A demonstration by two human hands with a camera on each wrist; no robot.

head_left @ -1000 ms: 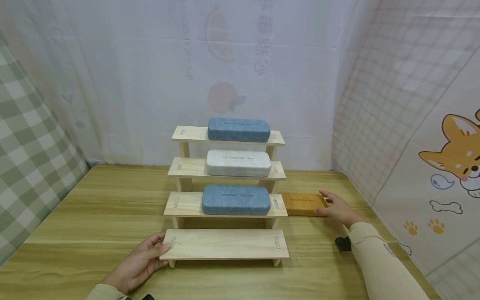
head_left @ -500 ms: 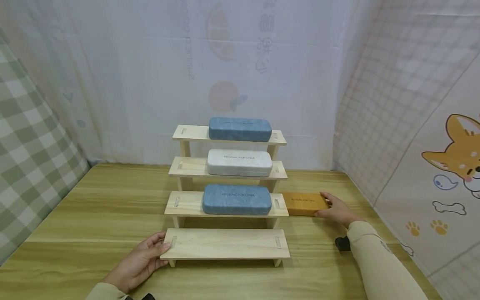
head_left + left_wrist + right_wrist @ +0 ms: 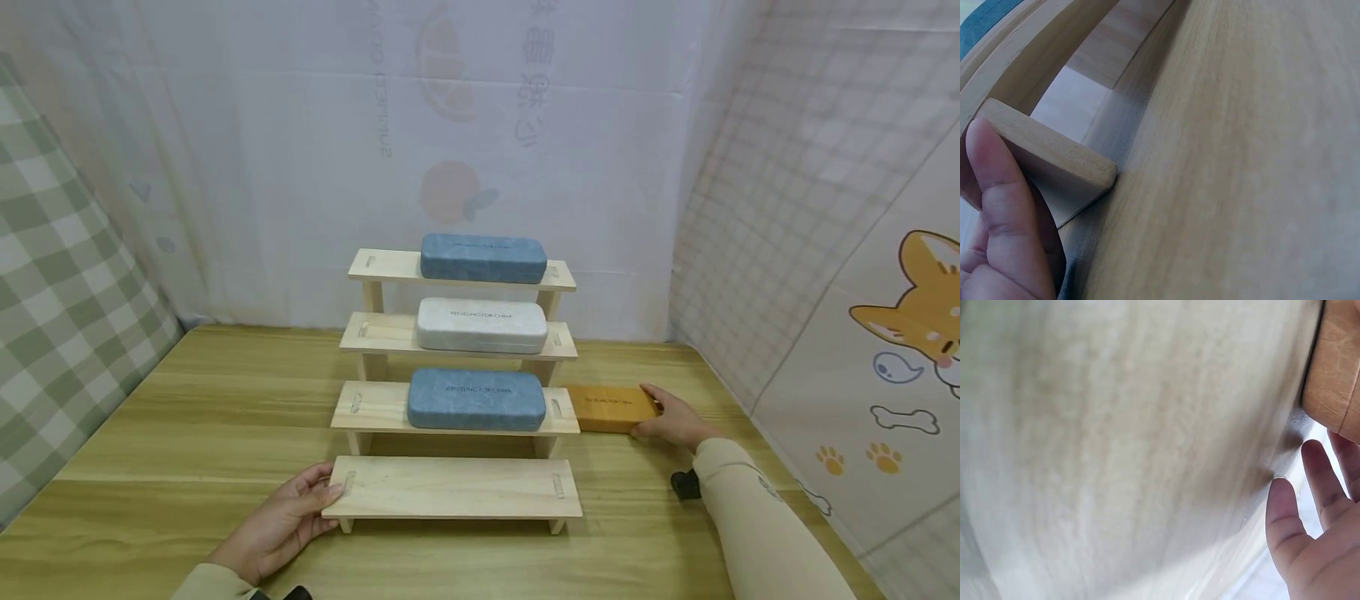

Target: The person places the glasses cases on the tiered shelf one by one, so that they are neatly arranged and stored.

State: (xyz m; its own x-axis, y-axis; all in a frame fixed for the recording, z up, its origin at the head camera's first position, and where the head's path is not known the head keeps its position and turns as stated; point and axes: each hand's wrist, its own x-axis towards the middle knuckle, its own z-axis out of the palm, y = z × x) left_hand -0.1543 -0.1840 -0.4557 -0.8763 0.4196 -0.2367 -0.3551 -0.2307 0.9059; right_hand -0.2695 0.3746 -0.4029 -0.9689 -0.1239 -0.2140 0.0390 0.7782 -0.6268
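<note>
In the head view a four-tier wooden display stand (image 3: 457, 487) stands mid-table. My left hand (image 3: 281, 521) pinches the left end of its lowest shelf, thumb on top. The left wrist view shows a finger (image 3: 1004, 206) against the shelf's wooden leg (image 3: 1054, 147). A blue glasses case (image 3: 476, 400) lies on the second shelf, a white glasses case (image 3: 482, 325) on the third, another blue glasses case (image 3: 483, 258) on top. To the right, an orange glasses case (image 3: 609, 410) lies on the table; my right hand (image 3: 678, 421) holds its right end between thumb and fingers.
The wood-grain table (image 3: 187, 417) extends on both sides of the stand. A pale printed curtain (image 3: 300, 167) hangs behind it. Green checked cloth (image 3: 60, 317) borders the left, and a white sheet with a cartoon dog (image 3: 922, 300) borders the right.
The head view has shifted very slightly, so the stand appears a little further right. Both hands keep their places at the shelf and the orange glasses case.
</note>
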